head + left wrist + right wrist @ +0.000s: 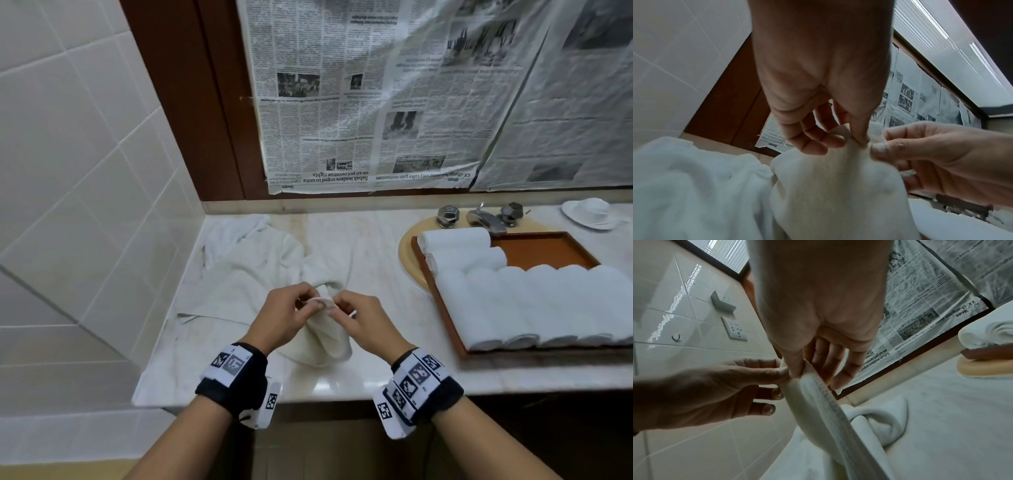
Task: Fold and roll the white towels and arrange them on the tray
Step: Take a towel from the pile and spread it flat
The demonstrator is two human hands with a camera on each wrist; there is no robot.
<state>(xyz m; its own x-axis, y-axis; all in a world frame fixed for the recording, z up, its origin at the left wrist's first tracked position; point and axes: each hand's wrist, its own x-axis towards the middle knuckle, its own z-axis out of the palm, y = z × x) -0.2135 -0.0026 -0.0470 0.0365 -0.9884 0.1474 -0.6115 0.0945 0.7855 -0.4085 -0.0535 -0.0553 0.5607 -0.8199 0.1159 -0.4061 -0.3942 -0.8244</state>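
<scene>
A small white towel hangs above the counter, lifted by its top edge. My left hand pinches that edge between thumb and forefinger, and my right hand pinches it right beside, the two hands almost touching. In the left wrist view the towel drapes down from the left hand. In the right wrist view the right hand pinches the towel's hem. A brown tray on the right holds several rolled white towels.
A heap of loose white towels lies on the marble counter at the left. The tray lies over a sink with a faucet. A white saucer sits at the far right. Newspaper covers the mirror.
</scene>
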